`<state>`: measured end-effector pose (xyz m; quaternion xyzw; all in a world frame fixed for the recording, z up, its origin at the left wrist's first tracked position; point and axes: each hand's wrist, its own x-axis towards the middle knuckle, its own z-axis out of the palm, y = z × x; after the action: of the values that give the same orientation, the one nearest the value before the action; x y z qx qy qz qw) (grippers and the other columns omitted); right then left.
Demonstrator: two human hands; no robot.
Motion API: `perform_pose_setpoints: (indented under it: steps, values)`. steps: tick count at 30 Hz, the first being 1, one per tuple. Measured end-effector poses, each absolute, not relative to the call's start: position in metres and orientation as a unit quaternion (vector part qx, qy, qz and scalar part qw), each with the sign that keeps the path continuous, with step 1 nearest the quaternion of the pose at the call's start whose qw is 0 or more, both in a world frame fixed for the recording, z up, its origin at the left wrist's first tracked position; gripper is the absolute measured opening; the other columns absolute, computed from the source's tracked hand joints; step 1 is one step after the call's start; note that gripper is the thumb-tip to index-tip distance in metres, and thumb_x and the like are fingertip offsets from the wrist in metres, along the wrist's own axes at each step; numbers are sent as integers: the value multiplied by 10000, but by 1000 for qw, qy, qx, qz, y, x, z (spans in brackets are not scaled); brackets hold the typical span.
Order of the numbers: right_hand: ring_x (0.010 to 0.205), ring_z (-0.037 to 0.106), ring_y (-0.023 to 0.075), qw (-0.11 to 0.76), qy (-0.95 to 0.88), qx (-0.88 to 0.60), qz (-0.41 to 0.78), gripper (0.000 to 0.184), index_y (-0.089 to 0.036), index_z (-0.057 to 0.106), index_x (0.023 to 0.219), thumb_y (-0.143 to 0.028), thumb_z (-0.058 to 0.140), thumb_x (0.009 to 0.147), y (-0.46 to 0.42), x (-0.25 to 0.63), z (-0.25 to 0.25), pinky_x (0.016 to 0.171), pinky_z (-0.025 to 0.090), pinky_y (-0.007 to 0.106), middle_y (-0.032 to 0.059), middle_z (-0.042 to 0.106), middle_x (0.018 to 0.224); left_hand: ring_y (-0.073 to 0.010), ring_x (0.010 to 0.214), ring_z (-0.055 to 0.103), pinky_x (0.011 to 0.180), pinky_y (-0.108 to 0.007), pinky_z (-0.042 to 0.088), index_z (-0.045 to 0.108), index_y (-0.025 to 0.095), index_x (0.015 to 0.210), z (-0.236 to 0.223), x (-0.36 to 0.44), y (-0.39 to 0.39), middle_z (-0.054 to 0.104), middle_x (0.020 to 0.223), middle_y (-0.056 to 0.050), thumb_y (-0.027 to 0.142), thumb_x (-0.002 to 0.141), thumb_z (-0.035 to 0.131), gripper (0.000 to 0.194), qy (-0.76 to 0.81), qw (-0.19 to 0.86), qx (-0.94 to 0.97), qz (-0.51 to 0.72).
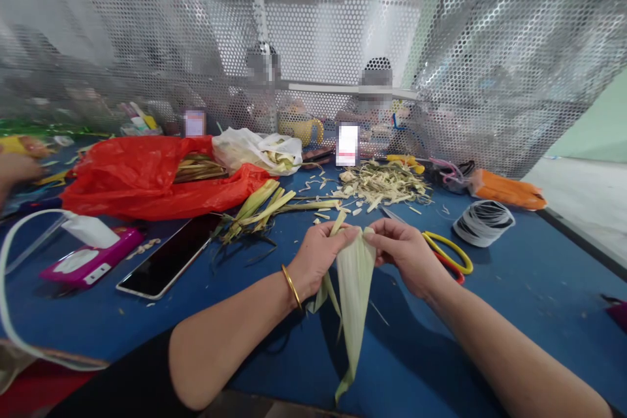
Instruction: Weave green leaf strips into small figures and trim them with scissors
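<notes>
A pale green corn husk (353,294) hangs from both my hands over the blue table, its pointed end down toward me. My left hand (321,255) pinches its upper left edge, and a narrow husk strip also passes through those fingers. At the upper right edge, my right hand (401,251) grips the husk between thumb and fingers. Scissors with yellow and red handles (453,258) lie beside my right wrist, partly behind it. Beyond my hands is a heap of husk scraps (385,184). Longer husk pieces (255,212) lie to the left.
A red plastic bag (127,176), a phone (171,258) and a purple power strip (93,261) with a white cable occupy the left. On the right are a wire coil (484,223) and an orange packet (509,189). A perforated metal screen (337,32) stands behind; another person's hand (19,170) is far left.
</notes>
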<state>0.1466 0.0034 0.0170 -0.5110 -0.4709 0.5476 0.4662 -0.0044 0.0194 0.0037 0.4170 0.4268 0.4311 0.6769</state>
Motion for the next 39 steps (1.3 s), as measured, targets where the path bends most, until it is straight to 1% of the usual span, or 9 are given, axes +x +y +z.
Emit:
perform_pose_setpoints:
  steps: [4, 7, 11, 13, 19, 23, 28, 32, 39]
  values:
    - [481, 475, 84, 470, -489, -520, 519, 310, -173, 591, 674, -431, 759, 638, 4, 147, 15, 465, 422, 223, -41, 538, 550, -56, 372, 339, 387, -201, 217, 575, 153, 618, 1, -5, 22, 452, 457, 43, 654, 707, 597, 510, 416, 692, 415, 418]
    - [487, 479, 87, 466, -504, -522, 507, 314, -174, 591, 683, -449, 739, 657, 4, 148, 15, 474, 426, 227, -42, 538, 558, -56, 364, 311, 378, -212, 153, 567, 152, 604, 1, -6, 23, 428, 449, 38, 710, 719, 526, 571, 411, 696, 422, 411]
    - [503, 487, 96, 463, -527, -527, 480, 323, -179, 600, 700, -477, 722, 671, 4, 148, 14, 478, 430, 233, -39, 536, 573, -42, 377, 299, 394, -202, 187, 544, 159, 601, 4, -5, 21, 424, 453, 63, 506, 620, 745, 401, 428, 682, 422, 416]
    - [515, 488, 99, 460, -537, -529, 469, 327, -180, 603, 708, -485, 716, 678, 4, 147, 13, 489, 438, 237, -36, 535, 583, -36, 378, 282, 401, -197, 194, 563, 157, 626, 5, -4, 19, 422, 451, 73, 406, 612, 766, 321, 442, 664, 431, 422]
    - [491, 464, 102, 459, -580, -517, 431, 313, -187, 583, 689, -483, 674, 737, 4, 148, 11, 476, 394, 241, -38, 508, 539, -80, 427, 440, 445, -207, 317, 571, 162, 654, 1, -4, 21, 522, 513, 36, 386, 626, 742, 284, 445, 676, 411, 420]
    - [514, 492, 115, 482, -611, -518, 356, 257, -195, 578, 687, -423, 651, 779, 1, 151, 23, 500, 404, 248, -31, 520, 550, -64, 394, 411, 407, -196, 249, 569, 156, 675, -6, -5, 27, 523, 513, 37, 386, 601, 759, 307, 451, 689, 373, 427]
    - [541, 516, 114, 543, -617, -498, 277, 167, -204, 596, 712, -337, 652, 797, -6, 163, 43, 527, 422, 246, -28, 552, 595, -11, 340, 258, 381, -182, 103, 553, 142, 676, -8, -9, 36, 409, 437, 85, 324, 605, 776, 297, 492, 656, 326, 471]
    - [549, 519, 108, 650, -583, -436, 218, 65, -217, 637, 739, -248, 691, 759, -9, 180, 60, 529, 423, 246, -29, 569, 628, -2, 339, 230, 382, -176, 79, 525, 143, 660, -6, -13, 42, 351, 423, 102, 290, 642, 750, 269, 499, 640, 303, 500]
    - [515, 497, 111, 826, -404, -289, 267, 113, -184, 550, 571, -175, 604, 669, -3, 229, 101, 518, 383, 292, -16, 475, 595, -3, 332, 200, 379, -174, 67, 493, 158, 651, -7, -16, 48, 295, 415, 123, 309, 638, 746, 295, 511, 618, 269, 533]
